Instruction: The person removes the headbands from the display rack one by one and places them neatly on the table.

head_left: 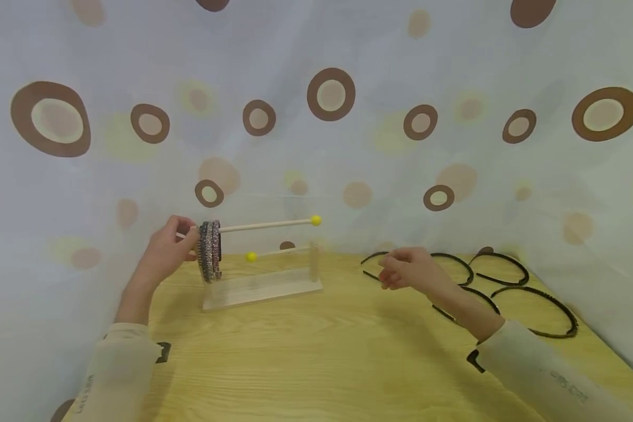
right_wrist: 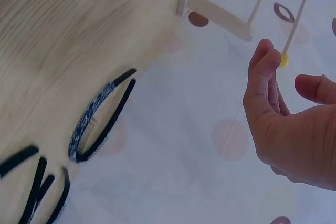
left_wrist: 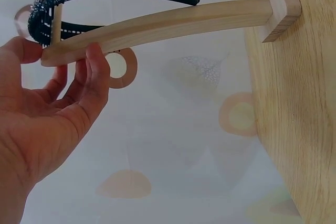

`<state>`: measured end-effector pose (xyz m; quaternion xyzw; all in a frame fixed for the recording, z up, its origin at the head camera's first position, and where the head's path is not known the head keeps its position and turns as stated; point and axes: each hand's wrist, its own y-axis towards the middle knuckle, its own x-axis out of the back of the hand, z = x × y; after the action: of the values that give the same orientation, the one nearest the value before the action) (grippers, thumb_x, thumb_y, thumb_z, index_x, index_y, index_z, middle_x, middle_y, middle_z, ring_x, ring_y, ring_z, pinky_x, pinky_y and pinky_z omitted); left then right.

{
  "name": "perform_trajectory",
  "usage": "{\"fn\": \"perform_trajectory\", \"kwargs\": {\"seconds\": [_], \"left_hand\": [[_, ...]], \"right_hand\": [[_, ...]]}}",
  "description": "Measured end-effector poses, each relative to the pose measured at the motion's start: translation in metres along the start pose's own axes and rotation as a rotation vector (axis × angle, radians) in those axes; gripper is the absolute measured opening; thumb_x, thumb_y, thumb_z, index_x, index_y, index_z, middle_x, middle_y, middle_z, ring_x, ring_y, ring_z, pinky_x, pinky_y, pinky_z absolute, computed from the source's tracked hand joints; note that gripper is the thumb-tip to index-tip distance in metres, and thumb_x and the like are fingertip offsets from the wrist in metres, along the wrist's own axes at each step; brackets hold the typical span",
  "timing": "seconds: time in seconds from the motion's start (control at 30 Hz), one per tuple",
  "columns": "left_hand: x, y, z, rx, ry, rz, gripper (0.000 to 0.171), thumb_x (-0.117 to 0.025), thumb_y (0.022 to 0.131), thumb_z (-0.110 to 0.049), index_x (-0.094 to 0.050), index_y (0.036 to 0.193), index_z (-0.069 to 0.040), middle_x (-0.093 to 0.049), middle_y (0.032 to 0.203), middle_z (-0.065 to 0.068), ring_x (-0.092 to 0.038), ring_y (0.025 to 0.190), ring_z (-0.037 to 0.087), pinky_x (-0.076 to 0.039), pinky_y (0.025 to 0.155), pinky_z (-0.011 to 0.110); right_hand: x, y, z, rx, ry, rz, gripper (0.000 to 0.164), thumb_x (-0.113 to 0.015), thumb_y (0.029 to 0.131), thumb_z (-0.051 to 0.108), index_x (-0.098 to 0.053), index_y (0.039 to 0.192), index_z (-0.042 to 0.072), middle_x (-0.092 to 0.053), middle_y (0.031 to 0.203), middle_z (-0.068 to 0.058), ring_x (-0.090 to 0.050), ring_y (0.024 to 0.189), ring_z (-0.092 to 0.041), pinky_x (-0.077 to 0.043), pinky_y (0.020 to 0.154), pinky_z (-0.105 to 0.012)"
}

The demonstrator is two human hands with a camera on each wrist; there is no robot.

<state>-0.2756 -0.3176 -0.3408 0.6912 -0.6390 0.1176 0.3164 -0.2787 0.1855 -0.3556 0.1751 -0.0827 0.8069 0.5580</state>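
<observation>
My left hand (head_left: 163,249) grips the top end of the wooden display stand's post (left_wrist: 168,30), at the left of the table. Several glittery headbands (head_left: 210,249) hang together on the stand's upper rod (head_left: 269,225), close beside that hand. Yellow balls cap the rod ends, one ball (head_left: 316,220) on the upper rod and another (head_left: 251,257) on the lower. My right hand (head_left: 412,271) hovers over the table's right side, fingers loosely bent, holding nothing. Behind and below it lies a dark headband (right_wrist: 92,116), partly hidden by the hand in the head view.
More dark headbands lie spread on the right of the wooden table (head_left: 306,357), including a large headband (head_left: 572,322) near the right edge. The stand's pale base (head_left: 264,288) rests at the back left. A spotted curtain (head_left: 380,64) closes off the back and sides.
</observation>
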Motion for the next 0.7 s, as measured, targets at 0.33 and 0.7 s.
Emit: {"fn": "perform_trajectory", "kwargs": {"seconds": [0.33,0.7], "left_hand": [[-0.003,0.001,0.002,0.021,-0.007,-0.014,0.045,-0.046,0.106,-0.036,-0.043,0.131,0.001,-0.05,0.122,0.021,-0.06,0.101,0.034,-0.061,0.082,0.043],[-0.001,0.004,0.006,0.018,0.006,-0.032,0.04,-0.046,0.106,-0.034,-0.045,0.129,-0.001,-0.051,0.118,0.019,-0.061,0.098,0.033,-0.062,0.08,0.043]], "right_hand": [[-0.089,0.055,0.001,0.198,0.253,0.017,0.027,-0.061,0.104,0.015,-0.065,0.121,-0.005,-0.069,0.105,-0.026,-0.07,0.095,-0.037,-0.058,0.089,-0.049],[-0.176,0.115,0.048,0.204,0.42,0.212,0.029,-0.062,0.104,0.014,-0.062,0.125,-0.007,-0.066,0.119,-0.026,-0.065,0.112,-0.038,-0.052,0.1,-0.046]]}}
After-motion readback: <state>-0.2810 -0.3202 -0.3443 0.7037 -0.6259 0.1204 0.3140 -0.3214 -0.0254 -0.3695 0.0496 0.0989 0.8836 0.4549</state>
